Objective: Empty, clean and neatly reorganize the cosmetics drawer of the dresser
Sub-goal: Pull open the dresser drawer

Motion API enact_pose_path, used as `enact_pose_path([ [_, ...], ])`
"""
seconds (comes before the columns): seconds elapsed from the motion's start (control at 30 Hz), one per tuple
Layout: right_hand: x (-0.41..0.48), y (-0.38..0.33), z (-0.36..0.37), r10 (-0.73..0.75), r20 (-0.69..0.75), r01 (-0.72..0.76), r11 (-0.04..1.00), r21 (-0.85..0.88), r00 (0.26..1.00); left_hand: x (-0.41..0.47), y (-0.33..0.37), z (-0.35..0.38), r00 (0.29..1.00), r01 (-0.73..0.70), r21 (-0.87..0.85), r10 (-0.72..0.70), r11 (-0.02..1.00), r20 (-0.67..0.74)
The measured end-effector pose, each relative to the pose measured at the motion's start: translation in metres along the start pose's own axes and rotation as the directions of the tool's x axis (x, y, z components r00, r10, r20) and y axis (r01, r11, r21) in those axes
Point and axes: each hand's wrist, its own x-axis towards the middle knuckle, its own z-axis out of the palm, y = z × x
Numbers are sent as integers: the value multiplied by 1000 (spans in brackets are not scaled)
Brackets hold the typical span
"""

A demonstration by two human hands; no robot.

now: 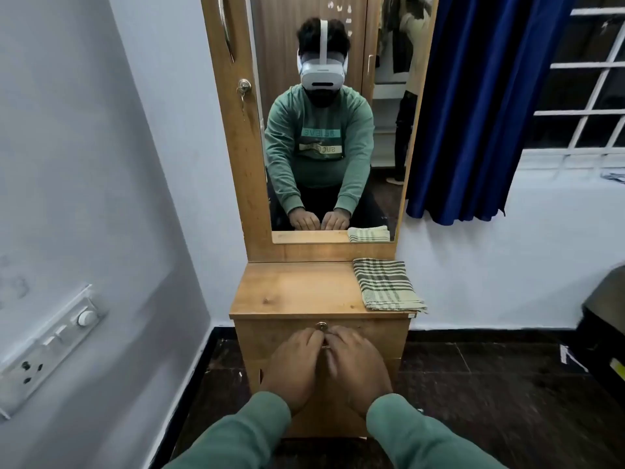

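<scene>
Dresser (297, 292): A narrow wooden unit stood against the wall under a tall mirror (287, 45). The left part of its top was bare wood, which looked like the natural place to set down items taken out.
Drawer (263, 336): It sat directly under the top and was fully closed, flush with the carcass. None of its contents could be seen, so by my judgement the emptying stage had not begun.
Cloth (385, 286): A folded checked cloth lay on the right side of the top, with its front edge at the lip. It was within reach for the wiping stage and touched neither hand.
Left hand (296, 367): Its fingers were bent over the left end of the handle (326, 347) and appeared to grip it.
Right hand (356, 368): It mirrored the left hand, with its fingers bent over the right end. The knuckles of the two hands nearly met.
Handle: Only a short metal strip showed between the hands.
Lock (321, 325): A round metal lock sat just above the fingers. Whether it was engaged could not be told.
Procedure: Pull straight back with equal force from both hands, because uneven force would probably skew the drawer in its runners. Pull slowly so loose cosmetics do not roll. If the drawer resists, check the lock before pulling harder.
</scene>
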Motion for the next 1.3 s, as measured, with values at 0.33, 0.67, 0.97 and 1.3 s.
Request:
enact_pose_path([
  [0.33, 4, 10, 16, 81, 236, -80, 997, -13, 968, 4, -13, 30, 989, 81, 30, -84, 996, 124],
  [0.67, 3, 1, 11, 99, 242, -104, 995, 5, 965, -1, -9, 29, 986, 88, 23, -90, 996, 142],
  [0.97, -51, -10, 16, 60, 91, -63, 998, 22, 994, -44, -6, 32, 994, 43, -14, -41, 999, 106],
  [1.3, -99, -30, -4, -16, 23, 17, 1000, -25, 1000, -98, 2, 36, 991, -134, 43, 135, 990, -9],
])
